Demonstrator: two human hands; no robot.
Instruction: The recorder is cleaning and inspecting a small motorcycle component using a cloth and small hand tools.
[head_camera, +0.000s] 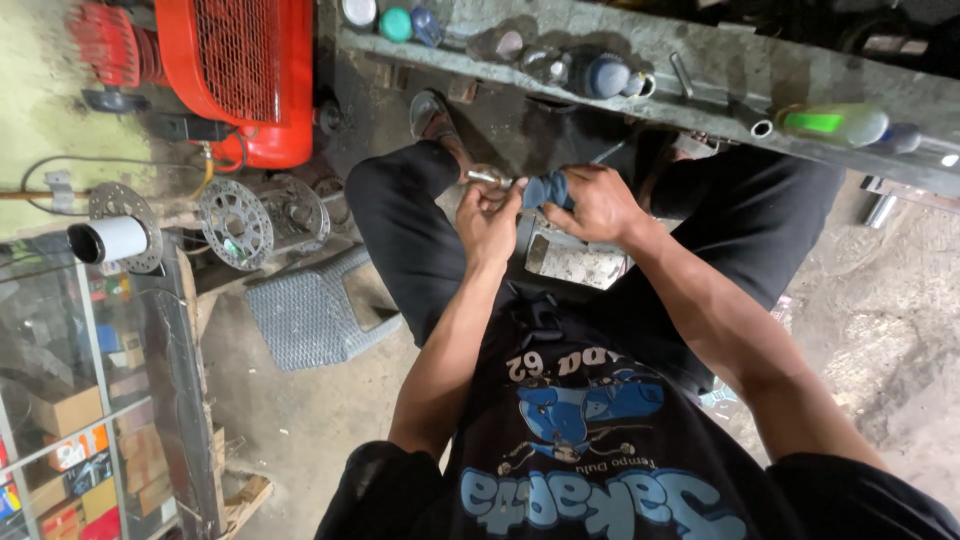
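Note:
I sit with both knees up and both hands raised between them. My left hand pinches a small shiny metal part at its fingertips. My right hand is closed around a dark blue piece, a rag or cap, which it presses against the end of the metal part. The two hands touch each other just below a grimy workbench edge.
The bench carries small cans, a round blue-grey cap, a metal tube and a green-and-white bottle. A red compressor stands at top left, with sprockets and a grey woven stool below it. A glass display cabinet fills the left edge.

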